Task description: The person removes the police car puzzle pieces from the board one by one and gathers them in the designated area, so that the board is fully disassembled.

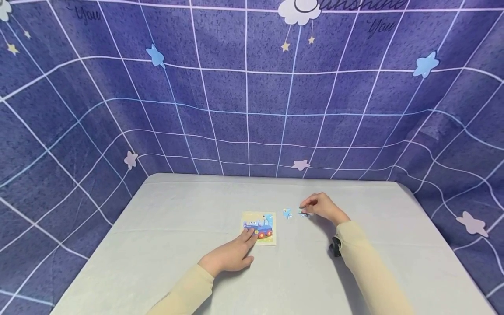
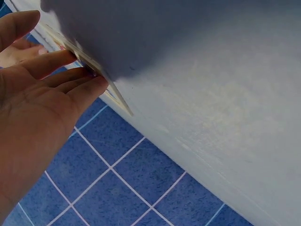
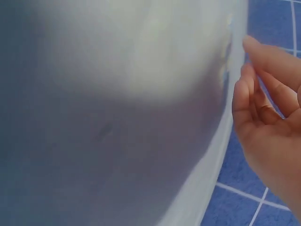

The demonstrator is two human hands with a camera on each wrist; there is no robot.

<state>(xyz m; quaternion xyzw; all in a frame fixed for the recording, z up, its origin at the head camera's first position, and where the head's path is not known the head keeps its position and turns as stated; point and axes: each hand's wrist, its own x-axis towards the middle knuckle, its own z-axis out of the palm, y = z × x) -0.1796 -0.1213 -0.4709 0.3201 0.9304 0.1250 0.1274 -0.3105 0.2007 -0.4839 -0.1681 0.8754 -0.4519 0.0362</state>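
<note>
A square wooden jigsaw puzzle [image 1: 268,221] with a blue cartoon tractor on red wheels lies flat on the table. My left hand [image 1: 232,253] rests its fingertips on the puzzle's lower left part; in the left wrist view the fingers [image 2: 87,87] reach straight to the thin board [image 2: 123,104]. Right of the board lies a loose blue puzzle piece [image 1: 287,213]. Further right, my right hand [image 1: 323,207] is over another small puzzle piece [image 1: 303,214], partly hidden by its fingertips. The right wrist view shows a gap between the fingertips [image 3: 249,43], with nothing visible in it.
A pale cloth covers the table [image 1: 165,245]. Behind and beside it hangs a dark blue curtain [image 1: 220,96] with a grid and stars. A black strap [image 1: 335,246] sits at the right sleeve's cuff.
</note>
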